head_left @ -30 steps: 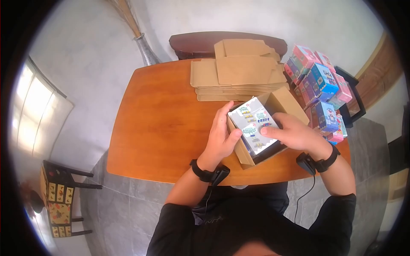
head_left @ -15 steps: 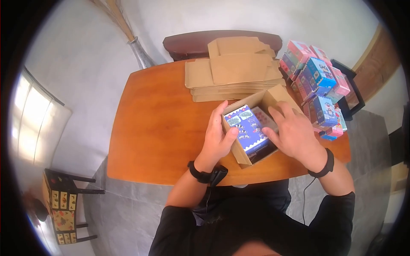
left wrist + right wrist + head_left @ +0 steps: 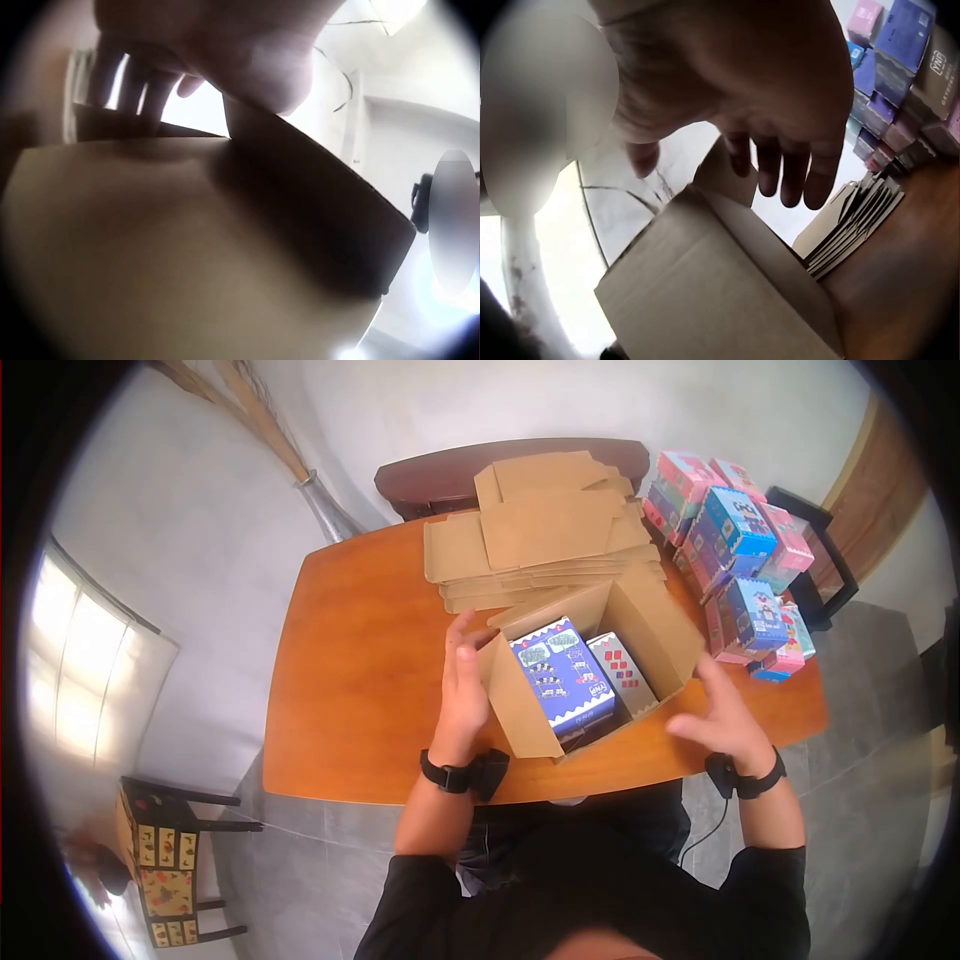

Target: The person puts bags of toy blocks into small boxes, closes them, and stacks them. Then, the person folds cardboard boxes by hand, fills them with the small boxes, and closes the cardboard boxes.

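An open cardboard carton (image 3: 655,622) stands near the table's front edge with its flaps up. Inside, a blue printed box (image 3: 562,678) fills the left part, and a white-and-grey box with red pictures (image 3: 622,672) sits lower on the right. My left hand (image 3: 464,695) is at the carton's left flap, fingers extended; in the left wrist view the hand (image 3: 217,52) lies right at the flap's edge. On the other side, my right hand (image 3: 728,718) is spread, thumb apart from the fingers, beside the right flap. Neither hand grips anything.
Flattened cardboard cartons (image 3: 545,535) are stacked at the back of the wooden table (image 3: 350,660). Several pink and blue printed boxes (image 3: 735,530) are piled on the right. A dark chair (image 3: 510,465) stands behind the table.
The printed box turned from a pale side to a blue side and went down into the carton. Both hands then drew apart, off the box to the carton's outer sides.
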Action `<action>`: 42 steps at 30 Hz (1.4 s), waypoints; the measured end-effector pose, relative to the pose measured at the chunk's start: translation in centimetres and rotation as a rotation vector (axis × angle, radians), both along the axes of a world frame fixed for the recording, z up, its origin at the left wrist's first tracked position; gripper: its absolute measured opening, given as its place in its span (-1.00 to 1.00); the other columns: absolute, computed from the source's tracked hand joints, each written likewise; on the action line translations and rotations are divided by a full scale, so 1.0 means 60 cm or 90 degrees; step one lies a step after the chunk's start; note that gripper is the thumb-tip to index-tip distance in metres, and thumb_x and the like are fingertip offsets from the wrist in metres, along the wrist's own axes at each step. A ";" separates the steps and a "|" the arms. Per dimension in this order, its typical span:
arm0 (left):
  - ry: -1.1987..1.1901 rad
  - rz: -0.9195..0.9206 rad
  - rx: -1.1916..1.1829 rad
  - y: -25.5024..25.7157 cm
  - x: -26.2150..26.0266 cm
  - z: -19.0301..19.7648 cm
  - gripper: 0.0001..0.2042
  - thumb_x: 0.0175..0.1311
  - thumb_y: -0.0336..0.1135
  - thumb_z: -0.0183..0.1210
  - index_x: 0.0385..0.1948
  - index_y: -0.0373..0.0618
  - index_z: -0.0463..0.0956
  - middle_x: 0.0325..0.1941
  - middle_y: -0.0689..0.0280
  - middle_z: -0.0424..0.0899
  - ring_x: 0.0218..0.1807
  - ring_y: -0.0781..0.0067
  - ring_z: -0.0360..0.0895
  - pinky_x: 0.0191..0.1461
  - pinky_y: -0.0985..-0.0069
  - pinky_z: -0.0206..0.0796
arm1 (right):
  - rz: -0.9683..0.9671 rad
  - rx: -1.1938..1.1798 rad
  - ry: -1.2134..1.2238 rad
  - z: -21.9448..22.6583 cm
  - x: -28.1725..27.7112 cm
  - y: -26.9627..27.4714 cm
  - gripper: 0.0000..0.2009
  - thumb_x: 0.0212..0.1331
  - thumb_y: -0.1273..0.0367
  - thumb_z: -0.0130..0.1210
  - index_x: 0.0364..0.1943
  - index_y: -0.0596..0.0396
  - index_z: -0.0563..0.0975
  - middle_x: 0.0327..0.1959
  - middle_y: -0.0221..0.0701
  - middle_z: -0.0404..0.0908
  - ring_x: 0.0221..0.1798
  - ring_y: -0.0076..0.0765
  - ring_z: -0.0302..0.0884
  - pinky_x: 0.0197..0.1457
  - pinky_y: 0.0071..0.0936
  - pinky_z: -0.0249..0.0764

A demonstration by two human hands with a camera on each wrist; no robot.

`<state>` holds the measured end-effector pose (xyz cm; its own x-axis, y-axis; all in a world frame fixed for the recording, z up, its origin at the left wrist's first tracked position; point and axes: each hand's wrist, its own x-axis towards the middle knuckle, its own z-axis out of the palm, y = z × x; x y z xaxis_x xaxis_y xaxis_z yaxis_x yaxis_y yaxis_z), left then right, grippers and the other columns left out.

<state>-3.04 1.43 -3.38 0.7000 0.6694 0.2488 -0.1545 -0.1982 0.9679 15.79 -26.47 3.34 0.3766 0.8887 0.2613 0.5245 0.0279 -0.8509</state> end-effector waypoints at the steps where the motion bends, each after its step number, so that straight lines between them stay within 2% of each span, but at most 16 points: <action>1: -0.137 -0.046 -0.087 -0.006 0.007 -0.002 -0.18 0.42 0.38 -0.30 0.45 -0.15 -0.02 0.26 -0.02 0.38 0.25 0.01 0.41 0.28 0.22 0.31 | -0.001 0.006 0.005 0.002 -0.006 0.007 -0.11 0.00 0.06 0.41 0.38 0.19 0.26 0.41 -0.12 0.29 0.47 -0.08 0.22 0.47 -0.24 0.14; 3: -0.216 -0.109 -0.121 -0.032 0.011 0.042 -0.18 0.42 0.36 -0.25 0.48 -0.10 -0.12 0.36 -0.05 0.26 0.36 0.03 0.30 0.36 0.17 0.25 | 0.017 -0.016 -0.201 0.006 -0.012 0.021 -0.09 -0.06 0.08 0.45 0.39 0.15 0.26 0.48 -0.03 0.16 0.52 0.07 0.13 0.51 -0.17 0.10; 4: -0.299 -0.172 -0.160 -0.039 0.013 0.059 -0.17 0.41 0.34 -0.20 0.50 -0.05 -0.21 0.46 -0.08 0.14 0.46 0.05 0.20 0.44 0.13 0.18 | 0.040 -0.015 -0.224 -0.002 -0.008 0.024 -0.08 -0.08 0.10 0.46 0.40 0.11 0.25 0.53 0.04 0.02 0.53 0.18 0.06 0.52 -0.12 0.08; 7: -0.374 -0.286 -0.271 -0.045 0.016 0.059 -0.23 0.44 0.14 -0.12 0.53 0.02 -0.25 0.54 0.00 0.02 0.53 0.07 0.07 0.52 0.12 0.02 | 0.078 0.027 -0.195 -0.002 -0.006 0.029 -0.16 0.03 0.13 0.39 0.39 0.13 0.25 0.53 0.07 0.00 0.53 0.22 0.05 0.51 -0.09 0.08; 11: -0.276 -0.263 -0.145 -0.037 0.022 0.051 -0.24 0.49 0.05 -0.11 0.54 0.17 -0.39 0.58 0.04 -0.10 0.55 0.11 -0.02 0.53 0.14 -0.05 | 0.091 0.030 -0.177 -0.007 -0.022 0.029 -0.25 0.15 0.18 0.30 0.39 0.16 0.24 0.53 0.10 -0.04 0.53 0.26 0.03 0.50 -0.07 0.08; 14: -0.243 -0.203 -0.121 -0.028 0.017 0.061 -0.27 0.42 -0.27 -0.11 0.55 0.08 -0.33 0.59 0.14 -0.05 0.56 0.16 -0.04 0.59 0.16 -0.17 | 0.057 0.039 -0.243 -0.026 -0.031 0.036 -0.29 0.26 0.21 0.21 0.42 0.18 0.18 0.53 0.09 -0.03 0.49 0.18 0.14 0.43 -0.11 0.21; 16: -0.228 -0.198 -0.105 -0.029 0.012 0.064 -0.28 0.44 -0.23 -0.11 0.55 0.07 -0.34 0.59 0.15 -0.05 0.56 0.16 -0.04 0.59 0.16 -0.17 | 0.008 0.120 -0.069 -0.040 -0.032 0.043 -0.22 0.28 0.24 0.19 0.48 0.18 0.02 0.46 0.08 0.18 0.31 0.05 0.43 0.24 -0.20 0.43; 21: -0.260 -0.207 -0.136 -0.040 0.013 0.049 -0.27 0.49 -0.17 -0.07 0.55 0.14 -0.35 0.58 0.13 -0.11 0.55 0.19 -0.08 0.55 0.20 -0.12 | -0.089 0.096 0.027 0.037 -0.014 0.074 -0.09 0.25 0.29 0.21 0.51 0.18 -0.17 0.16 0.03 0.55 -0.03 -0.12 0.67 -0.04 -0.33 0.58; 24: -0.235 -0.169 -0.147 -0.049 0.011 0.058 -0.27 0.49 -0.14 -0.06 0.55 0.10 -0.34 0.59 0.12 -0.12 0.56 0.19 -0.09 0.56 0.20 -0.12 | -0.115 -0.051 -0.070 0.086 0.022 0.115 -0.08 0.19 0.29 0.27 0.51 0.14 -0.11 0.07 -0.03 0.61 -0.08 -0.12 0.68 -0.08 -0.37 0.56; 26: -0.218 -0.165 -0.109 -0.054 0.007 0.059 -0.23 0.49 -0.02 -0.07 0.54 0.02 -0.38 0.63 0.14 -0.21 0.62 0.12 -0.19 0.60 0.16 -0.22 | -0.092 0.238 -0.452 0.078 0.048 0.138 -0.27 0.14 0.29 0.32 0.38 0.17 0.24 -0.12 -0.16 0.67 -0.21 -0.14 0.68 -0.17 -0.41 0.54; 29: -0.188 -0.162 -0.077 -0.058 -0.013 0.071 -0.19 0.46 0.03 -0.04 0.54 0.02 -0.38 0.64 0.13 -0.24 0.62 0.13 -0.22 0.61 0.15 -0.27 | 0.009 0.256 -0.392 0.099 0.056 0.139 -0.56 0.14 0.31 0.31 0.07 0.23 0.51 -0.25 -0.27 0.69 -0.33 -0.23 0.67 -0.23 -0.42 0.51; 30: -0.190 -0.154 -0.081 -0.061 -0.020 0.069 -0.19 0.46 0.03 -0.04 0.54 0.02 -0.38 0.64 0.13 -0.24 0.62 0.13 -0.22 0.61 0.15 -0.27 | 0.019 0.253 -0.391 0.104 0.054 0.137 -0.56 0.14 0.31 0.31 0.07 0.23 0.51 -0.25 -0.27 0.69 -0.33 -0.23 0.67 -0.23 -0.42 0.51; 32: -0.183 -0.197 -0.038 -0.067 -0.030 0.068 -0.18 0.44 -0.09 -0.01 0.54 0.01 -0.40 0.63 0.10 -0.31 0.64 0.13 -0.34 0.61 0.15 -0.39 | -0.050 0.122 -0.178 0.113 0.047 0.128 -0.71 0.20 0.31 0.26 -0.12 0.26 0.58 -0.32 -0.30 0.68 -0.39 -0.32 0.66 -0.26 -0.45 0.50; 35: -0.159 -0.206 -0.048 -0.096 -0.037 0.080 -0.09 0.38 0.00 0.05 0.53 -0.04 -0.44 0.64 0.08 -0.36 0.65 0.11 -0.39 0.61 0.12 -0.42 | -0.053 0.144 -0.038 0.124 0.041 0.148 -0.69 0.28 0.26 0.20 -0.08 0.26 0.56 -0.36 -0.28 0.67 -0.41 -0.40 0.65 -0.29 -0.47 0.48; 39: -0.181 -0.225 -0.065 -0.115 -0.045 0.077 -0.03 0.33 0.08 0.12 0.53 -0.06 -0.42 0.64 0.08 -0.37 0.64 0.07 -0.34 0.61 0.08 -0.37 | -0.086 0.088 -0.096 0.150 0.052 0.176 -0.66 0.33 0.21 0.15 -0.08 0.26 0.55 -0.39 -0.27 0.67 -0.39 -0.42 0.65 -0.29 -0.47 0.48; 42: -0.150 -0.196 0.100 -0.110 -0.054 0.066 0.05 0.17 0.04 0.33 0.54 -0.08 -0.27 0.63 0.03 -0.27 0.63 -0.05 -0.28 0.60 0.04 -0.31 | -0.085 0.111 -0.076 0.161 0.055 0.188 -0.64 0.33 0.18 0.15 -0.07 0.26 0.53 -0.41 -0.24 0.65 -0.41 -0.39 0.65 -0.29 -0.46 0.48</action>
